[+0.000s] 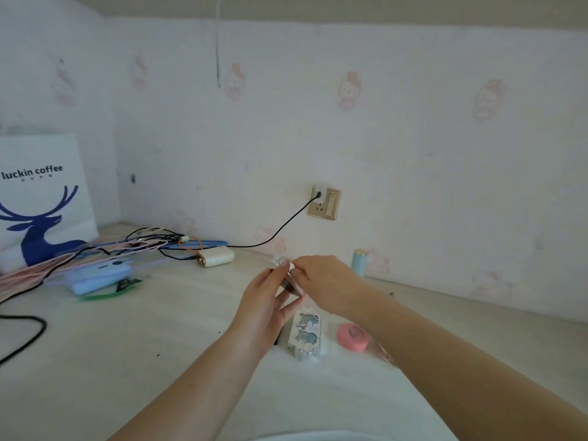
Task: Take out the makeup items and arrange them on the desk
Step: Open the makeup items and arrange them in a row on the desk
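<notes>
Both hands meet over the middle of the bench (pixel 133 361), sharing one small slim item (pixel 291 283). The left hand (pixel 270 300) grasps it from below, fingers curled round its lower end; the right hand (pixel 321 281) pinches its upper end from above. The item's long axis runs from upper left, away from the person, down to lower right, toward them. It is held clear of the bench, and it is too blurred to name, perhaps a lipstick or a pencil with a pale cap.

Other makeup already stands on the bench: a glittery case (pixel 305 334) just below the hands, a pink jar (pixel 351 337) beside it to the right, and a teal tube (pixel 359 261) upright near the wall, behind the right wrist.

The free space lies to the left of the case and in front of the tube. The left hand is nearer that open ground, so setting the item down there looks the shorter move, with its long axis turned upright or laid parallel to the case.
</notes>
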`<state>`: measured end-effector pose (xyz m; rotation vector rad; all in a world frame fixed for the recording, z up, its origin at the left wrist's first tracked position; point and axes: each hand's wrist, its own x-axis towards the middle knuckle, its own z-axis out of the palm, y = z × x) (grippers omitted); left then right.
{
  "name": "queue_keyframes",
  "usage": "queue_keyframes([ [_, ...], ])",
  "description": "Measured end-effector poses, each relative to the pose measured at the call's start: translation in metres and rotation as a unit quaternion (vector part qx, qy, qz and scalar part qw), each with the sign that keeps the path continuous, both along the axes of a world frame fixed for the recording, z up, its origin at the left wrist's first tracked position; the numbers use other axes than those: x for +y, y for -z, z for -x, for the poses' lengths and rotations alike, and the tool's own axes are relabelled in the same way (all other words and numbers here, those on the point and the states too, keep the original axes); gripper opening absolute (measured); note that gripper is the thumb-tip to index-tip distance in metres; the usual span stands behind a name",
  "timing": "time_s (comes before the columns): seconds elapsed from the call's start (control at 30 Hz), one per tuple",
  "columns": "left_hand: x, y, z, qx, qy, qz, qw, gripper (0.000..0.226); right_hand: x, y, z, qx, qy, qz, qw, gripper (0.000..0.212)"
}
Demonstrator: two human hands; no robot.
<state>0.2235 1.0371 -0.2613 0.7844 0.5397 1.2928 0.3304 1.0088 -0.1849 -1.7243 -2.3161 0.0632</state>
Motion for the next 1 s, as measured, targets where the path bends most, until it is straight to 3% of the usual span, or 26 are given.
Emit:
queue_keyframes([
  [0.13, 0.016, 0.002, 0.002, -0.021, 0.002, 0.014, 1.0, 0.015, 0.019, 0.004, 0.005, -0.033, 0.018, -0.01, 0.999, 0.034],
  [0.4, 0.074, 0.005, 0.013, 0.006, -0.031, 0.065, 0.997, 0.014, 0.087, 0.025, 0.023, -0.085, 0.047, -0.02, 0.995, 0.022],
  [0.57, 0.108, 0.02, 0.017, 0.046, -0.039, 0.056, 0.997, 0.009, 0.126, 0.019, 0.019, -0.069, -0.002, 0.066, 0.995, 0.027],
  [0.93, 0.16, 0.036, 0.02, 0.039, -0.007, 0.058, 0.998, 0.013, 0.184, 0.045, 0.014, -0.037, 0.044, 0.061, 0.997, 0.013],
  [1.0, 0.169, 0.04, 0.025, 0.024, 0.01, 0.084, 0.996, 0.033, 0.193, 0.042, 0.008, -0.011, 0.06, 0.067, 0.996, 0.012],
])
